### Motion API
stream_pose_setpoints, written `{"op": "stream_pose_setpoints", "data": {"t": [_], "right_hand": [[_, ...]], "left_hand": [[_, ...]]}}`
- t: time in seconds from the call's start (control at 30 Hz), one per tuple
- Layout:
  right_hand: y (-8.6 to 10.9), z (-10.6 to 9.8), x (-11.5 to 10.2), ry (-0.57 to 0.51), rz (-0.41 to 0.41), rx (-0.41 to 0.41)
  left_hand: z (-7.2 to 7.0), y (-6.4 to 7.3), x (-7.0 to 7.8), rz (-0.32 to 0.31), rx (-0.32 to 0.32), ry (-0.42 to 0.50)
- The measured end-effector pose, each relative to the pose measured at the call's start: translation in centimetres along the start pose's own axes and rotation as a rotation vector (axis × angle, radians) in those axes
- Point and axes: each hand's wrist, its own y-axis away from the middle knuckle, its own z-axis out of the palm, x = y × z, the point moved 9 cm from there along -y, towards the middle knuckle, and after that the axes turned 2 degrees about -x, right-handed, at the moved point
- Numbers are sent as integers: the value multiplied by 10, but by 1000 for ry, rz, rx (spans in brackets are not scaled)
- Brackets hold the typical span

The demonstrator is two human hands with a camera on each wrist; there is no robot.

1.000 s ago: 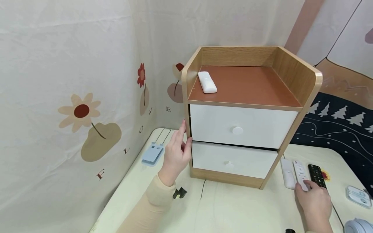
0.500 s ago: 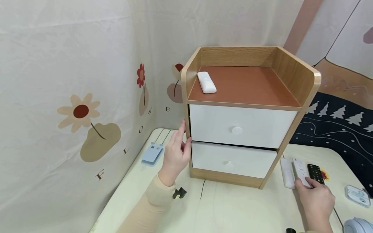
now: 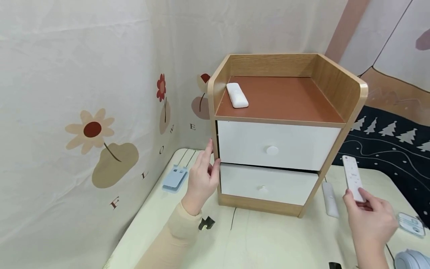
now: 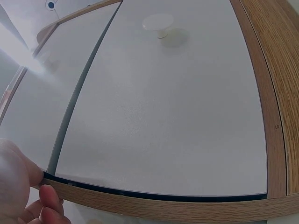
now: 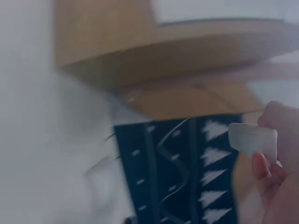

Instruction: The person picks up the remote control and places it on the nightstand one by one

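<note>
slants the left forearm (image 3: 164, 246) up from the bottom edge of the head view, covered by a beige sleeve (image 3: 184, 225) gathered at the wrist. holds the left hand (image 3: 202, 177) below and slightly left of centre, with fingers (image 3: 205, 157) mostly straight and pointing upward and the left thumb (image 3: 215, 173) set apart to the right. shows that hand in the lower left corner of the left wrist view. holds the right hand (image 3: 373, 222) at lower right of the head view, pinching between right thumb (image 3: 349, 200) and fingertips, with the right wrist (image 3: 367, 248) bare.
</note>
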Motion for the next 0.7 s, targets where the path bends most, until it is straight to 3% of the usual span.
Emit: {"op": "stream_pose_setpoints", "data": {"t": [0.2,0.33,0.5,0.63,0.7], "right_hand": [[-4,-40,-54,-101,-87,156],[-3,-66,-82,-199,-102,250],[6,-86,-111,-472,-128,354],[16,-95,-140,-713,-221,443],[19,-97,-158,-781,-278,487]], "left_hand": [[1,0,-1,-1,-1,7],[1,0,0,-7,-9,13],[2,0,0,-15,-20,18],[2,0,-1,-16,-18,17],[1,0,-2,-20,-14,15]]}}
